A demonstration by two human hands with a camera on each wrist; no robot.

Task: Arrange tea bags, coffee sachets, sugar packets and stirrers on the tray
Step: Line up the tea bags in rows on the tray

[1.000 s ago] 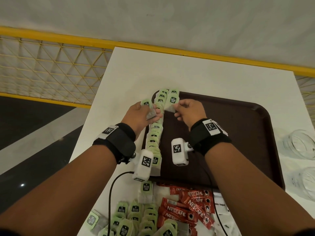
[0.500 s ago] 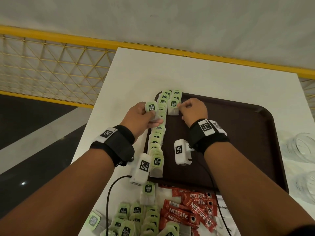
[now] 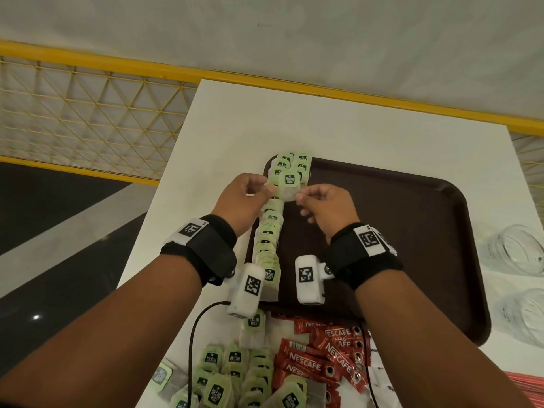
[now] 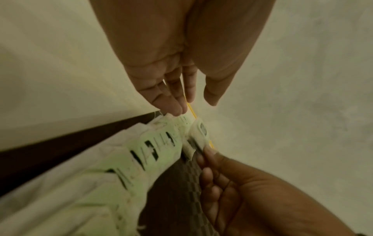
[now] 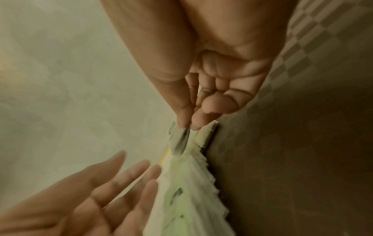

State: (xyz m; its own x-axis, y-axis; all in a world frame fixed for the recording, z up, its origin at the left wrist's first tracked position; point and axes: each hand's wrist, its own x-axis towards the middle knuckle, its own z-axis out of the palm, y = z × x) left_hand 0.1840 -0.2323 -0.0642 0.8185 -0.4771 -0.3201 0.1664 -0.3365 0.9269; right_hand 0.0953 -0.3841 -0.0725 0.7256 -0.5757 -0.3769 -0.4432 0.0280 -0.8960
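Step in hand: tea bags are being laid out. The right hand (image 3: 329,210) pinches one tea bag (image 3: 290,188) by its lower corner between thumb and forefinger, its other fingers curled in, holding the bag at centre frame over the far left part of the brown tray (image 3: 412,231). The left hand (image 3: 241,201) is alongside with fingers loosely extended; the wrist views show it holding nothing, fingertips at the edge of the row.

Tray contents: one overlapping row of tea bags (image 3: 269,240) runs down the tray's left edge, and a short second column (image 3: 303,164) sits at its upper left corner. The remainder of the tray floor is bare.

Not yet on the tray, at the bottom of the frame: a loose heap of tea bags (image 3: 232,375) and red coffee sachets (image 3: 321,357). Two glass jars (image 3: 518,251) lie at the right edge; their contents cannot be made out. Sugar packets and stirrers cannot be identified with confidence.

Judgement: the task is at an early stage. The next move calls for setting the held bag down flush below the second column, overlapping evenly, without disturbing the adjoining row.
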